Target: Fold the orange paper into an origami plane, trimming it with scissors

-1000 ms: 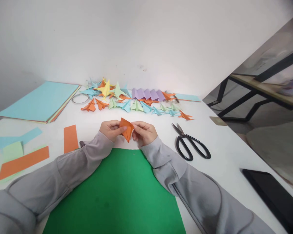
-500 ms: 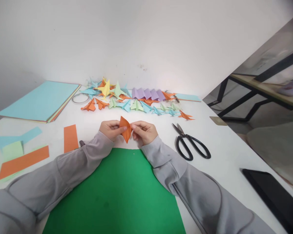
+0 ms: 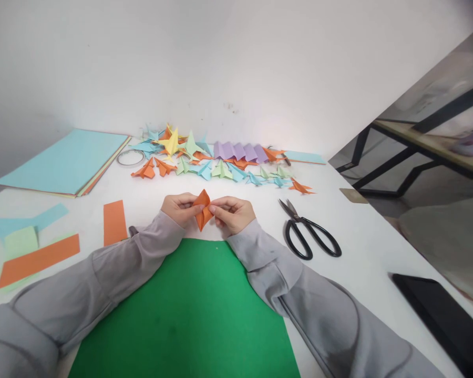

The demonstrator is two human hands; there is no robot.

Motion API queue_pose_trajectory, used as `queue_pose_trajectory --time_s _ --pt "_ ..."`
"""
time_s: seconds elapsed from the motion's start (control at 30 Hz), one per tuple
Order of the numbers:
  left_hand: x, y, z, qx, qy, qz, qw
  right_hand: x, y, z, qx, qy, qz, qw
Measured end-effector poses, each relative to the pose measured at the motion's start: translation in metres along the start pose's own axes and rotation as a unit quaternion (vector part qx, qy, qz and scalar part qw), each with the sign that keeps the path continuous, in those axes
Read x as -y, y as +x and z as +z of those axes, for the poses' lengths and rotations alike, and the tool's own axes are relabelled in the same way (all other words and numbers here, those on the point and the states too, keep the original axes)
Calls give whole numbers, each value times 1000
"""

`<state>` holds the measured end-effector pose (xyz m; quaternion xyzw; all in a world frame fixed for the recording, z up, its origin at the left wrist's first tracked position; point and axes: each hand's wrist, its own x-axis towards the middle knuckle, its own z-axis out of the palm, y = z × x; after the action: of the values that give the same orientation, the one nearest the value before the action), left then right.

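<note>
Between my two hands, above the table just beyond the green sheet (image 3: 181,310), is a small piece of folded orange paper (image 3: 202,216) in a pointed diamond shape with a crease down its middle. My left hand (image 3: 180,209) pinches its left side, thumb on the front face. On the other side my right hand (image 3: 235,212) holds the right edge between thumb and forefinger. The remaining fingers of both hands are curled, and the back of the paper is hidden.
Folded paper figures (image 3: 189,147) in several colours line the back beside a purple pleated paper (image 3: 240,152). Black-handled scissors (image 3: 299,220) lie to the right, a dark tablet-like device (image 3: 437,310) nearer. Left are a paper stack (image 3: 67,160), a tape roll (image 3: 131,157) and orange strips (image 3: 114,222).
The right half of the orange paper has folded inward, turning its curved, leaf-like outline into a diamond. Its top tip sits slightly lower and further right. Both hands stay nearly in place.
</note>
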<state>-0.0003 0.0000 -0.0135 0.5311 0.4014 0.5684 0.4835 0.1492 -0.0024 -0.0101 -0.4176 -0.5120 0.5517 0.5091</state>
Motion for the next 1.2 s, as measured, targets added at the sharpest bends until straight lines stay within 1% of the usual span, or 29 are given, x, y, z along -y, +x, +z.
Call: queue_pose_trajectory --time_s 0.1,0.23,0.33,0.43,0.53,0.63,0.77,0.87,0.93,1.03,1.2 --pt "-2 0 -1 6 6 -5 1000 0 0 0 4 -6 -2 1000" --pt "-10 -1 1 32 -40 -33 998 -1 1 0 -6 -5 1 1000" --pt "-11 -2 3 40 -49 -33 997 0 1 -1 -9 -6 2 1000" --pt "-7 -2 5 25 -54 -28 998 1 1 -3 9 12 6 1000" --pt "0 0 4 5 -69 -46 997 3 0 -5 33 31 12 999" --pt "3 3 2 -10 -85 -67 994 4 -1 -4 40 21 7 999" --pt "0 3 1 2 -105 -109 989 2 0 -2 31 7 -7 999" --pt "-3 2 2 9 -115 -130 985 0 1 -2 16 13 -2 1000" --pt "-4 2 2 16 -110 -132 985 0 1 -2 11 18 5 1000" --pt "-5 1 2 25 -100 -114 988 1 1 -2 14 28 15 999" --pt "-7 -2 4 58 -92 -102 989 2 1 -2 18 34 25 999"
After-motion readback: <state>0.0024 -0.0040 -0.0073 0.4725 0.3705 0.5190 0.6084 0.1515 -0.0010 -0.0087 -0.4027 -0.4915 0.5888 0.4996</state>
